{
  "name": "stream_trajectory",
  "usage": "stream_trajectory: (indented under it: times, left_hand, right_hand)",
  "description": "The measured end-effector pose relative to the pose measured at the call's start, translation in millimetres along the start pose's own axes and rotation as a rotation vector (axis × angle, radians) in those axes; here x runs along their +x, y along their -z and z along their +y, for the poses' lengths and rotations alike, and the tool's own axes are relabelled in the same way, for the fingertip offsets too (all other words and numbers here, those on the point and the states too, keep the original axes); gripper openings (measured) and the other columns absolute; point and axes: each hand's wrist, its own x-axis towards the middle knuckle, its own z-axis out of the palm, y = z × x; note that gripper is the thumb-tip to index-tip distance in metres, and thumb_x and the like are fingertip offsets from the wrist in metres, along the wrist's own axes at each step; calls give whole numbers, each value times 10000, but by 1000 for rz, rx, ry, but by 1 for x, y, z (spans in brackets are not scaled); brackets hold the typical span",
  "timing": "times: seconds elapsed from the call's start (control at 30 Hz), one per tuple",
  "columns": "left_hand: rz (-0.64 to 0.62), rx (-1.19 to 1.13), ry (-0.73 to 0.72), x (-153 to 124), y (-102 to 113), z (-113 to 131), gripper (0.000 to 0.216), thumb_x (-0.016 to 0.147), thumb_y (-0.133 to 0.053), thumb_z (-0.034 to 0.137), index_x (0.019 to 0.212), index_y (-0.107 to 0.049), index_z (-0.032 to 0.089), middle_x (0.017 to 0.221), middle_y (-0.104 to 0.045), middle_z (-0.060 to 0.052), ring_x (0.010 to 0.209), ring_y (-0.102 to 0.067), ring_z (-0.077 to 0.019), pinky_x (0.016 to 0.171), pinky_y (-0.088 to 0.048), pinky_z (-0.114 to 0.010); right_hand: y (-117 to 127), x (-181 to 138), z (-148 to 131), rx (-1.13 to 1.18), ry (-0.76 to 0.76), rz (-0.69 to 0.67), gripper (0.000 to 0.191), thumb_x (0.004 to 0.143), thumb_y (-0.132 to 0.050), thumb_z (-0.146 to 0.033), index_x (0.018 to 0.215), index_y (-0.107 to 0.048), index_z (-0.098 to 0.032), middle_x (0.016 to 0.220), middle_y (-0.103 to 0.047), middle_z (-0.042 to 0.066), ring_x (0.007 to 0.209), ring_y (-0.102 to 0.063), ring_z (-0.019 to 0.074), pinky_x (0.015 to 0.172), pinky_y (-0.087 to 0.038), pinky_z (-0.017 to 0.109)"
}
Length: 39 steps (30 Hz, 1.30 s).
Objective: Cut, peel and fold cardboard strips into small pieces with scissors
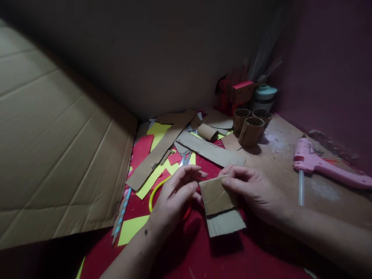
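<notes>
My right hand (pixel 255 192) pinches the top right of a small piece of brown corrugated cardboard (pixel 219 205), which bends over above the red surface. At the piece's left edge my left hand (pixel 174 195) has its fingers curled, the fingertips close to the cardboard; I cannot see whether they grip it. Under the left hand lie scissors (pixel 157 190) with a yellow and a red handle loop, their blades pointing away.
Long cardboard strips (pixel 158 153) and yellow and red paper scraps litter the red sheet (pixel 186 248). Three cardboard tubes (pixel 251 124) stand at the back. A pink glue gun (pixel 325 164) lies at right on the wooden board. A large flattened carton (pixel 52 135) rises at left.
</notes>
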Motion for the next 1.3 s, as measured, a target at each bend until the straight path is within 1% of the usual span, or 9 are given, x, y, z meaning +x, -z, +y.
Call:
stream_trajectory:
  times: [0.13, 0.33, 0.53, 0.67, 0.77, 0.83, 0.97, 1.13, 1.3]
  left_hand:
    - [-66, -38, 198, 2, -7, 0, 305, 870, -582, 400, 1067, -676, 187, 806, -646, -21, 612, -557, -95, 548, -436, -182]
    - [-54, 68, 56, -1, -16, -2, 277, 895, -560, 345, 1028, -739, 181, 888, -725, -40, 826, -612, -155, 744, -466, -216]
    - [-12, 188, -6, -3, -15, -2, 234, 883, -576, 308, 997, -750, 200, 831, -735, -17, 755, -626, -140, 664, -471, -199]
    - [2, 323, -129, -3, -14, -5, 227, 898, -551, 269, 997, -741, 193, 803, -734, -14, 706, -641, -126, 616, -478, -186]
    - [-14, 467, -301, -5, -15, -9, 220, 909, -531, 207, 1016, -720, 172, 882, -746, -29, 772, -675, -122, 700, -495, -177]
    - [-4, 555, -425, -6, -17, -12, 205, 903, -533, 160, 1008, -708, 157, 897, -747, -33, 782, -682, -108, 728, -488, -156]
    - [22, 617, -532, -8, -19, -16, 177, 893, -539, 125, 975, -694, 149, 841, -737, -25, 726, -670, -87, 696, -476, -133]
    - [-10, 525, -339, -6, -20, -10, 189, 909, -524, 200, 959, -703, 164, 836, -726, -19, 732, -651, -110, 685, -472, -168]
    - [-20, 275, 33, 1, -20, -2, 286, 888, -547, 353, 728, -664, 147, 641, -606, 15, 595, -509, -95, 527, -390, -170]
  right_hand:
    - [-3, -4, -4, -138, 115, -2, 260, 825, -670, -301, 631, -545, -180, 830, -541, 2, 720, -489, 119, 617, -392, 231]
    - [-3, -6, -6, -289, 171, 16, 275, 845, -633, -246, 600, -530, -178, 802, -525, -6, 713, -469, 110, 613, -372, 224]
    - [-2, -4, 0, -138, 80, -5, 303, 820, -664, -251, 585, -490, -172, 729, -518, -18, 609, -437, 85, 529, -345, 218]
    - [-1, 0, 2, -29, 3, 28, 225, 756, -731, -232, 698, -518, -191, 690, -520, -51, 547, -428, 62, 490, -333, 191]
    - [-1, 1, 0, -43, -37, 0, 216, 740, -753, -267, 884, -600, -219, 712, -548, -50, 593, -471, 71, 526, -361, 189]
    - [-1, 0, -2, -124, -71, -38, 186, 760, -730, -325, 859, -639, -196, 706, -566, -26, 612, -496, 92, 544, -382, 211]
    - [-2, -5, -7, -435, 151, -15, 154, 807, -659, -279, 704, -654, -164, 703, -586, 4, 677, -541, 122, 621, -423, 243]
    - [-4, -10, -11, -781, 473, -35, 147, 872, -525, -173, 759, -618, -157, 754, -581, 21, 716, -551, 126, 660, -431, 248]
    - [-6, 1, -11, -696, 261, 36, 136, 822, -565, -221, 695, -570, -173, 678, -562, 6, 638, -521, 131, 575, -408, 250]
